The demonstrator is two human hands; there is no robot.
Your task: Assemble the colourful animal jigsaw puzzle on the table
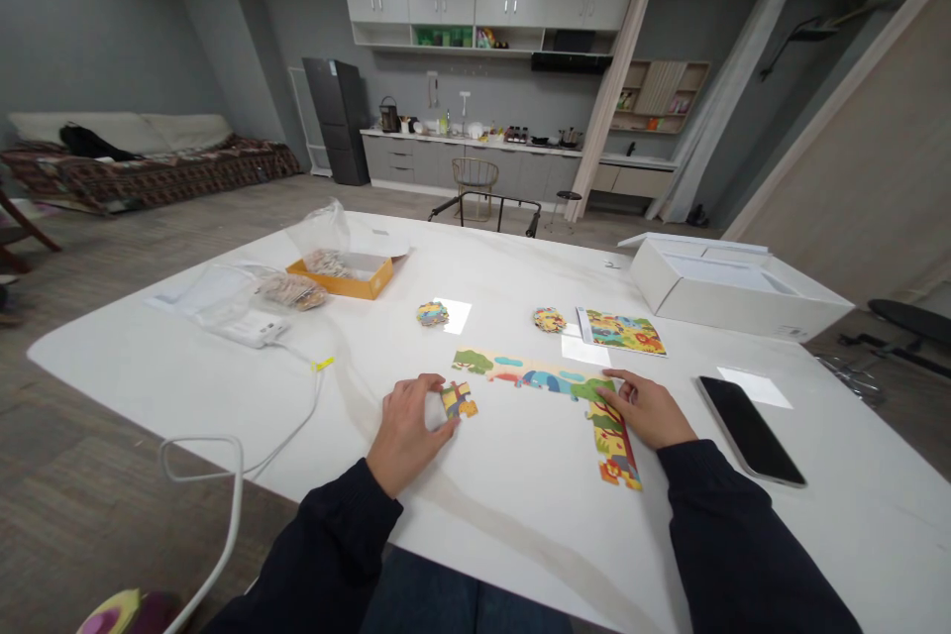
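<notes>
On the white table lies a joined puzzle strip, running across and then down its right side toward me. My right hand rests at the strip's upper right corner, fingers apart on the pieces. My left hand holds a small joined puzzle section between thumb and fingers, left of the side strip and below the top one. Two round piles of pieces, one on the left and one on the right, sit behind the strip. Beside the right pile is a colourful picture card.
At the back left stand an orange box and a plastic bag of pieces. A white cable crosses the left edge. To the right are a black phone and a large white box.
</notes>
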